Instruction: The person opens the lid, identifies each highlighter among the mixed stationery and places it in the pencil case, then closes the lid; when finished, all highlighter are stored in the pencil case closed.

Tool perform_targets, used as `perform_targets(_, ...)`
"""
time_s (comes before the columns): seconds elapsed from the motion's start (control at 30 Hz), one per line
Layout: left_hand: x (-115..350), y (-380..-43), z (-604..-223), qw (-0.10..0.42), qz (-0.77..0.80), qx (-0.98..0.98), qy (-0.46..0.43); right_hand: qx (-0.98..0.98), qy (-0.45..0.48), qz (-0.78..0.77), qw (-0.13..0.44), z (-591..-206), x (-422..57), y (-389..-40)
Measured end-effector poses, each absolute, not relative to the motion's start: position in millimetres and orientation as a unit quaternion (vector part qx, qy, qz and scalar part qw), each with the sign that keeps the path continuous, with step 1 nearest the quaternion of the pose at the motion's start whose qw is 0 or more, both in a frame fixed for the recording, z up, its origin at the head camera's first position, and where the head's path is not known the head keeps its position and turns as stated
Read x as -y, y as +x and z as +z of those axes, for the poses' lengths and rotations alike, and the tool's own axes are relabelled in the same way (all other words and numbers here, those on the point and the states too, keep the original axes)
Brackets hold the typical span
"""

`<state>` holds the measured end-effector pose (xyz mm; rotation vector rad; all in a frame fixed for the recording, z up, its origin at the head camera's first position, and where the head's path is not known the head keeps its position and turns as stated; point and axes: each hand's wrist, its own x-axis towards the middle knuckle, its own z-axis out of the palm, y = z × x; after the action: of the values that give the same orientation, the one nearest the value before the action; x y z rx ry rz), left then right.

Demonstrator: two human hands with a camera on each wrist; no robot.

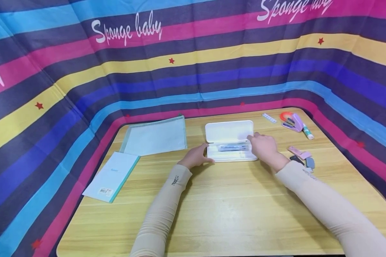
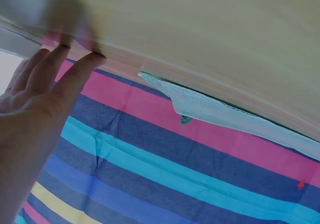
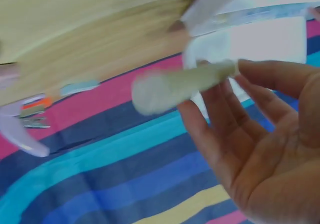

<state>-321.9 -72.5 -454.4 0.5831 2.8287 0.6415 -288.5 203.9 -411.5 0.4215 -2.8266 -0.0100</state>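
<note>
A white pencil case [image 1: 229,131] lies with its lid raised on the table. Several slim pens [image 1: 233,147] lie inside it in clear wrapping. My left hand [image 1: 194,156] grips the left end of the case, thumb along the front corner and fingers farther back; in the left wrist view the fingers [image 2: 82,69] reach out towards the table. At the case's right end is my right hand [image 1: 264,148]. In the right wrist view it pinches a pale, greenish-white tapered tube [image 3: 175,86] between thumb and fingers, blurred there and hidden by the hand in the head view.
Left of the case lie a pale zip pouch [image 1: 157,137] and a white notebook [image 1: 110,176]. Farther right are a purple stapler [image 1: 296,123], an orange ring [image 1: 285,115], a glue stick [image 1: 307,132], and small pink [image 1: 300,152] and grey [image 1: 310,162] pieces. A striped cloth [image 1: 193,57] surrounds the table.
</note>
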Motion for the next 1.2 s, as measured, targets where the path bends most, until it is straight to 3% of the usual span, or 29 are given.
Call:
perform_targets(0.43, 66.1, -321.8, -459.1, 0.088, 0.227, -0.947, 0.210, 0.933, 0.328, -0.014, 0.150, -429.7, -144.8, -324.9)
perform_targets(0.83, 66.1, -323.1, -454.3, 0.082, 0.218, -0.950, 0.206, 0.938, 0.318, -0.022, 0.134, -432.5, -133.3, -327.0)
perform_targets(1.2, 71.2, -324.3, -455.3, 0.083, 0.226, -0.950, 0.198, 0.937, 0.310, -0.008, 0.158, -423.3, -144.4, -329.0)
